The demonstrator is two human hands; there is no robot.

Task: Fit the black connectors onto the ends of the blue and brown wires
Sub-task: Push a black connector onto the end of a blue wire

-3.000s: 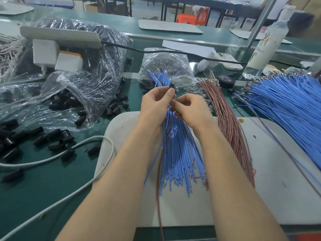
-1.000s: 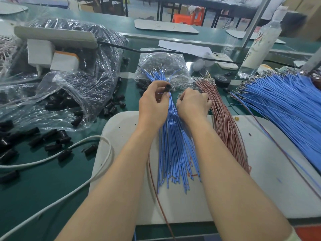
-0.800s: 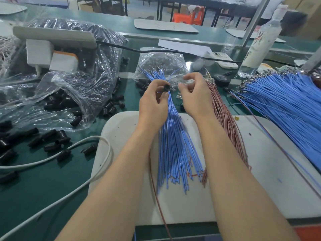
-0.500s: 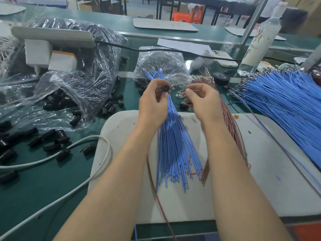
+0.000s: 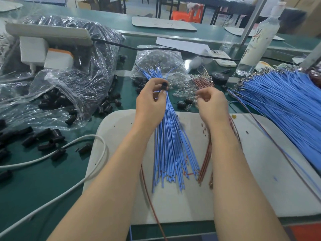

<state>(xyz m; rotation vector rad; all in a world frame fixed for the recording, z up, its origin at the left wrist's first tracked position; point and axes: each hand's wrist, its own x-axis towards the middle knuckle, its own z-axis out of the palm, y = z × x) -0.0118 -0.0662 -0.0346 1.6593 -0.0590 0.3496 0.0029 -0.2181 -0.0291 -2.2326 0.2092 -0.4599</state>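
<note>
My left hand (image 5: 150,103) is raised over the top of a fan of blue wires (image 5: 171,145) and pinches a small black connector (image 5: 164,86) between thumb and fingertips. A single brown wire (image 5: 149,193) trails down from under that hand across the white board (image 5: 246,174). My right hand (image 5: 212,104) hovers just right of it, over the upper end of the brown wire bundle (image 5: 203,82). Its fingers are curled into a pinch, and motion blur hides whether anything is between them. More brown wires (image 5: 205,159) lie under my right forearm.
Loose black connectors (image 5: 44,136) spill from a clear plastic bag (image 5: 73,87) on the left. A white cable (image 5: 57,152) loops beside the board. A large pile of blue wires (image 5: 286,110) fills the right. Behind are a bag of clear bulbs (image 5: 159,58), black tape (image 5: 220,77) and a bottle (image 5: 257,37).
My right hand reached up to the brown wire tips, then drew back down and to the right with pinched fingers. My left hand stayed raised, holding the black connector.
</note>
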